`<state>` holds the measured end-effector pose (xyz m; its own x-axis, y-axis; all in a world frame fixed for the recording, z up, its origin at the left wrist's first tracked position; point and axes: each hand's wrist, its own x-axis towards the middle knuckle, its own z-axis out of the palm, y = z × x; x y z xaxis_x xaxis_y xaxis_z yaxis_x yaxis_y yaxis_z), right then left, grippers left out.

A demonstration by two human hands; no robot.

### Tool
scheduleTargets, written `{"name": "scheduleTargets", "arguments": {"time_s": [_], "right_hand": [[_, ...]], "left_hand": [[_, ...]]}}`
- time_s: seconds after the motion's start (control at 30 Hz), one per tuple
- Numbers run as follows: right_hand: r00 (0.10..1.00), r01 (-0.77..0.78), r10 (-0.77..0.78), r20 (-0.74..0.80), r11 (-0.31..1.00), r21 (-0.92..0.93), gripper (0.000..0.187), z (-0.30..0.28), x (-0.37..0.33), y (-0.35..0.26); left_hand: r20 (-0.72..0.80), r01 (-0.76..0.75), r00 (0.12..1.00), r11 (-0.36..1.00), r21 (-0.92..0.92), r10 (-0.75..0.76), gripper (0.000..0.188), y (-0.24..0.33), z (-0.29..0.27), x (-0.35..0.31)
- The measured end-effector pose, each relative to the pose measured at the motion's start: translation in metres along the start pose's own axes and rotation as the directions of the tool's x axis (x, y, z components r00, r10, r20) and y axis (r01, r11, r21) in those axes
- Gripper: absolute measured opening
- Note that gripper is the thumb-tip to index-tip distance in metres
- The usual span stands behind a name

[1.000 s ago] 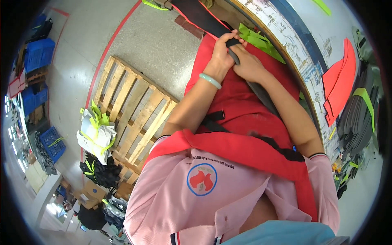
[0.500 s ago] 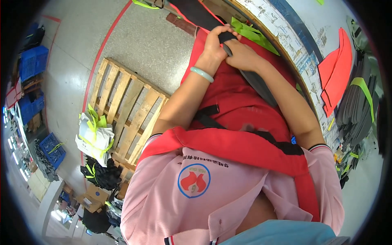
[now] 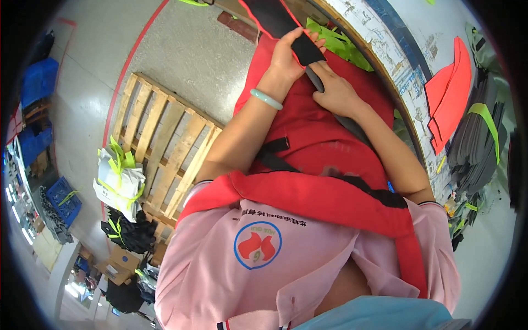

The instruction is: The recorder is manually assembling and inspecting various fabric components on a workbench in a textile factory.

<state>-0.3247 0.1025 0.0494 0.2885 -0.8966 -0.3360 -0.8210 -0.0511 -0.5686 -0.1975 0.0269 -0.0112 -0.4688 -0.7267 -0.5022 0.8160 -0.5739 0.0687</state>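
My left hand, with a pale green bangle on its wrist, grips the edge of a black fabric piece with red edging. The piece runs up past the top of the picture, and my fingertips show beyond its right edge. Just below, my right hand pinches its lower end together with a dark grey strip. That strip passes under my right hand and shows again beside my forearm. Both hands are above the red apron that I wear; some fingers are hidden by the fabric.
To the right, a worktable carries red cut pieces and a stack of grey pieces tied with a yellow-green band. On the floor at left are a wooden pallet, a tied white bundle, a black bundle and blue crates.
My hands have drawn slightly apart, the right one moving down and to the right. The black piece, bunched between them before, now lies flatter with more of it showing.
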Motion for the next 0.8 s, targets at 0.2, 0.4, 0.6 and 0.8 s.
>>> {"name": "scheduleTargets", "arguments": {"time_s": [0.2, 0.4, 0.6, 0.8], "right_hand": [[0.983, -0.057, 0.073, 0.169, 0.994, -0.096, 0.056, -0.008, 0.057, -0.013], [0.999, -0.020, 0.018, 0.052, 0.999, 0.035, 0.070, -0.011, -0.007, -0.016], [0.997, -0.033, 0.037, 0.062, 0.998, -0.061, 0.065, -0.006, 0.052, -0.005], [0.992, 0.105, -0.108, -0.059, 0.993, -0.044, 0.054, 0.002, 0.006, 0.004]], "left_hand": [[0.066, -0.062, 0.996, 0.997, -0.056, 0.065, 0.013, 0.010, -0.006, 0.026], [0.118, 0.004, 0.993, 0.994, -0.111, 0.009, 0.022, 0.002, -0.010, 0.011], [0.124, -0.027, 0.992, 0.998, -0.062, 0.034, 0.019, 0.001, -0.009, 0.023], [-0.008, -0.007, 1.000, 0.999, -0.044, 0.006, 0.018, -0.003, 0.000, 0.003]]}}
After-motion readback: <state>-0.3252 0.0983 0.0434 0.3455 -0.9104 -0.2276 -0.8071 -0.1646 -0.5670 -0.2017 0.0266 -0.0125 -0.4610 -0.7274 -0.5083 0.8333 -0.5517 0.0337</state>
